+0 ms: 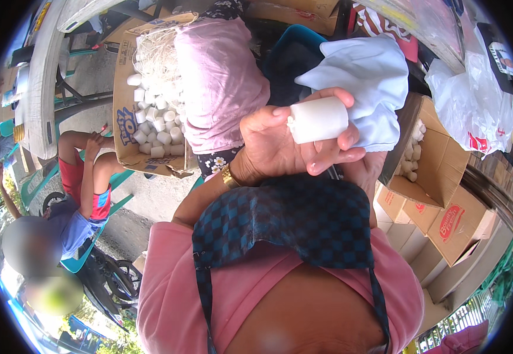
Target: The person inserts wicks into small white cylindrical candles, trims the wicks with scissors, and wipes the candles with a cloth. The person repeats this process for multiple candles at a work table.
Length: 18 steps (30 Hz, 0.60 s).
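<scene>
White cylinder (pixel 321 121) in left hand (pixel 268 141), rear contact unclear.

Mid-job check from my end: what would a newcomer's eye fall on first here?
First, the white cylinder held up in the left hand, just above the middle of the view. Next, the box at upper left, with many white pieces inside, and the pale blue cloth right of centre.

Open brown printed cardboard box (pixel 124 88) at left carries heaped white cylindrical pieces (pixel 159 125) plus pale tangled strands (pixel 157 56); plain-sided tan cardboard box (pixel 446 147), right, contains similar white pieces (pixel 410 160).
</scene>
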Available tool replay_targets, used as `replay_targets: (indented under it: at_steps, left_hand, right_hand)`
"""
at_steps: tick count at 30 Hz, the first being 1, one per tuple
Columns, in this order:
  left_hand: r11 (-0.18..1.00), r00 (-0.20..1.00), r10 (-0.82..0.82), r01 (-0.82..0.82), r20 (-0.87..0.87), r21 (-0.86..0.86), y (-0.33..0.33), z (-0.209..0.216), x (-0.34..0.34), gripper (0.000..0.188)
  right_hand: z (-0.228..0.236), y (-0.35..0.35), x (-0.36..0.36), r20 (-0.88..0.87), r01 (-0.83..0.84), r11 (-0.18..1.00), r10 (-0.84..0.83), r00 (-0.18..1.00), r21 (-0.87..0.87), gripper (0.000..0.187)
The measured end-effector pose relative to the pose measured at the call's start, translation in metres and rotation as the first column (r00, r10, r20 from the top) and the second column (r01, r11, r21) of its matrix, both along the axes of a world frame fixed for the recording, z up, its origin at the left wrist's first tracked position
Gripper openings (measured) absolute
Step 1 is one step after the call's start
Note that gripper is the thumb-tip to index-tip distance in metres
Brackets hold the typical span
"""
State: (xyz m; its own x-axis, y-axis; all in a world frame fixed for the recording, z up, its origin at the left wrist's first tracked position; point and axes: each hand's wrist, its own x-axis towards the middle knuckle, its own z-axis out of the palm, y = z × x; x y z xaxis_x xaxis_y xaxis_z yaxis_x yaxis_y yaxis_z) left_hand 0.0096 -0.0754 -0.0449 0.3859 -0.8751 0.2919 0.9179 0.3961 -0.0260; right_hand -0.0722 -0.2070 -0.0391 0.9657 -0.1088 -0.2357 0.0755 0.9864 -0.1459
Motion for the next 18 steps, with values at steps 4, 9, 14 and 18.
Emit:
replay_targets:
  at_steps: [4, 9, 14, 18]
  left_hand:
    - [0.997, 0.999, 0.019, -0.022, -0.046, -0.079, -0.002, 0.005, -0.009, 0.078]
    - [0.999, 0.999, 0.035, -0.035, -0.016, -0.027, -0.001, 0.007, -0.013, 0.076]
    - [0.994, 0.999, 0.019, -0.023, 0.038, 0.105, 0.008, 0.008, -0.015, 0.072]
    - [0.982, 0.995, -0.006, -0.013, 0.102, 0.189, 0.014, 0.003, -0.015, 0.075]
  right_hand:
    - [0.005, 0.005, -0.010, -0.181, 0.056, 0.986, -0.084, 0.980, -0.156, 0.035]
    - [-0.002, 0.001, -0.014, -0.364, -0.003, 0.849, -0.224, 0.904, -0.529, 0.036]
    - [-0.011, -0.006, -0.018, -0.390, -0.057, 0.785, -0.241, 0.889, -0.616, 0.037]
    - [-0.019, -0.011, -0.019, -0.405, -0.105, 0.748, -0.230, 0.885, -0.655, 0.037]
